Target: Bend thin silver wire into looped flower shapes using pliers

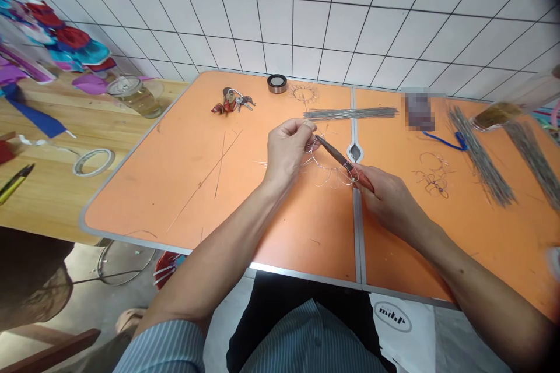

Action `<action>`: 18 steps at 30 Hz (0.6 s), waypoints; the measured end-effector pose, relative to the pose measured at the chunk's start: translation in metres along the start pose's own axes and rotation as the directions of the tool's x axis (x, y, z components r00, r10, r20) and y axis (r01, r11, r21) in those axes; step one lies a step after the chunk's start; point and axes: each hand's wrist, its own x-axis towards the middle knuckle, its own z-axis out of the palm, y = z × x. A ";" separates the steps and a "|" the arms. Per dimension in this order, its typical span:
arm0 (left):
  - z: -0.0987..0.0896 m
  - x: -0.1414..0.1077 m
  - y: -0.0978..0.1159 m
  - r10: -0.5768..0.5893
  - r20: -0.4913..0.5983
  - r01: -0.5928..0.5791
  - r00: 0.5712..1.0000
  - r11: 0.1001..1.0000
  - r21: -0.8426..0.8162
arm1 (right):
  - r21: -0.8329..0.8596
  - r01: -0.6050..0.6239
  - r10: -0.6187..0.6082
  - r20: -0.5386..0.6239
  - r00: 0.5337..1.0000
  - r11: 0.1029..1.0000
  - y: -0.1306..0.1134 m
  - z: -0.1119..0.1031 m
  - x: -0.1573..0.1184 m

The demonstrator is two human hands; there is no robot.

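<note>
My left hand (pixel 286 148) pinches a thin silver wire ring (pixel 324 166) that has small loops around its edge. My right hand (pixel 389 195) is wrapped around the reddish handles of long-nosed pliers (pixel 335 154). The pliers' tip points up and left, meeting the wire beside my left fingertips. Whether the jaws are closed on the wire is too small to tell. Just beyond my hands lies a bundle of straight wires (pixel 350 113). Behind it rests another looped wire ring (pixel 303 94).
On the orange folding table (pixel 144 186) are keys (pixel 238 100), a tape roll (pixel 277 84), loose wires (pixel 205 178), wire scraps (pixel 433 178) and a larger wire bundle (pixel 483 157). A jar (pixel 135 96), white tape (pixel 93 162) and a yellow cutter (pixel 16 183) lie left. A tiled wall stands behind.
</note>
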 end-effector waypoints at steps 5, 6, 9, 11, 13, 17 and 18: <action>0.001 0.000 0.001 -0.001 0.008 0.001 1.000 1.000 0.007 | 0.013 -0.008 0.008 -0.003 1.000 1.000 0.000 0.000 -0.001; 0.001 0.000 0.001 -0.001 0.008 0.001 1.000 1.000 0.011 | 0.016 -0.007 0.007 -0.006 1.000 1.000 -0.001 0.000 -0.001; 0.000 0.000 0.000 -0.003 0.011 0.003 1.000 1.000 0.004 | 0.022 -0.009 0.009 -0.015 1.000 1.000 -0.001 0.000 -0.001; 0.000 0.000 0.000 -0.005 0.015 0.005 1.000 1.000 -0.003 | 0.029 -0.013 0.014 -0.013 1.000 0.999 -0.001 0.000 -0.001; 0.000 0.000 0.000 -0.005 0.019 0.006 1.000 1.000 -0.004 | 0.038 -0.019 0.020 -0.007 1.000 0.999 -0.001 0.000 -0.001; 0.000 0.000 0.000 0.005 0.026 -0.005 1.000 1.000 -0.009 | 0.054 -0.035 0.035 0.009 0.999 0.998 -0.004 -0.001 -0.001; 0.000 0.000 0.000 0.009 0.029 -0.009 1.000 1.000 -0.014 | 0.060 -0.039 0.038 0.012 0.999 0.997 -0.005 -0.002 -0.001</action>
